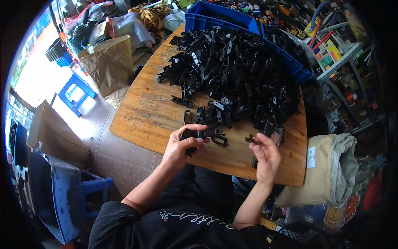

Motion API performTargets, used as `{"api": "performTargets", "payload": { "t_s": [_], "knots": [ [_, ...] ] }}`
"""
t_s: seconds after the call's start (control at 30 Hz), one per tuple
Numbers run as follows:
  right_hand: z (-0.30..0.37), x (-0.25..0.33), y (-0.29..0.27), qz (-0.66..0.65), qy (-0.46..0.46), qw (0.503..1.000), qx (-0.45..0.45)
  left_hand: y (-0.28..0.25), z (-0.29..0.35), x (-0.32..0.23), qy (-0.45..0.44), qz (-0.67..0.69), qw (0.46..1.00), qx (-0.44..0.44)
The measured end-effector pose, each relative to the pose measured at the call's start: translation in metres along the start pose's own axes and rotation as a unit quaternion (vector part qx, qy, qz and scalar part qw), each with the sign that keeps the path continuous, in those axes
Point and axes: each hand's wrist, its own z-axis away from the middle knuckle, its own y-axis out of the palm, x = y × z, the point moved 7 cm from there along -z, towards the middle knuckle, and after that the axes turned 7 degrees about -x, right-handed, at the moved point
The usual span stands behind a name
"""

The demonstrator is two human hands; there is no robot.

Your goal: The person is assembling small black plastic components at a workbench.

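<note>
The left hand (182,145) closes its fingers (195,141) around a black plastic strap piece (203,133), long and narrow with a looped buckle end, held just over the near edge of the wooden desk (141,112). Right of that piece, the right hand (267,155) pinches a small black clip (250,139) between thumb and fingertips. Beyond the strap piece a large heap of black parts (232,70) covers the desk, with a blue crate (215,16) behind it and a brown paper sack (105,64) to the heap's left.

Clip heap (232,70) ahead (left board (141,112) seemingly bare)
</note>
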Motion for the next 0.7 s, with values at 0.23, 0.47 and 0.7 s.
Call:
{"api": "performTargets", "payload": {
  "t_s": [0.23, 0.47, 0.7],
  "knots": [
    [0.019, -0.006, 0.060, -0.041, 0.007, 0.999, 0.035, -0.005, 0.010, -0.014, 0.073, -0.116, 0.990, -0.018],
    [0.020, 0.003, 0.069, 0.106, -0.099, 0.989, 0.020, -0.006, 0.015, -0.018, 0.122, -0.207, 0.971, -0.010],
    [0.025, 0.009, 0.088, 0.193, -0.195, 0.960, 0.051, 0.005, 0.018, -0.015, 0.107, -0.186, 0.977, 0.021]
  ]
}}
